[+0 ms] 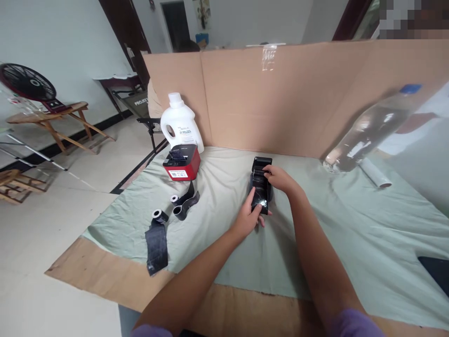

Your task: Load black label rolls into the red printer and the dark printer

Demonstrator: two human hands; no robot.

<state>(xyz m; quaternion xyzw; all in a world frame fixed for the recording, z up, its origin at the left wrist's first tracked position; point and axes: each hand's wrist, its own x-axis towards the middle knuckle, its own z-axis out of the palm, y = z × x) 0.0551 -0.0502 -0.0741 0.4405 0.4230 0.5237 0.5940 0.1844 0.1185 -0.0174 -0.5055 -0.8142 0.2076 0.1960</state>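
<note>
A black handheld terminal [260, 192] with a glossy lower face lies tilted over the cloth, its far lid [262, 162] flipped up and a compartment exposed. My left hand [247, 216] grips its near end, thumb on top and fingers underneath. On the upper right edge, by the compartment, my right hand [277, 178] has its fingers bent against the terminal; whether they pinch anything small is hidden. To the left lie a dark paper roll [160, 216] with a long unrolled strip [157, 248], a curled dark strip [185, 207] and a small roll [174, 199].
A red and black box-shaped device [182, 163] stands before a white jug [180, 122]. Cardboard [266, 103] walls off the back. At right, a large clear bottle [372, 128] leans beside a whitish tube [375, 174]. A dark flat object [437, 271] lies at the right edge.
</note>
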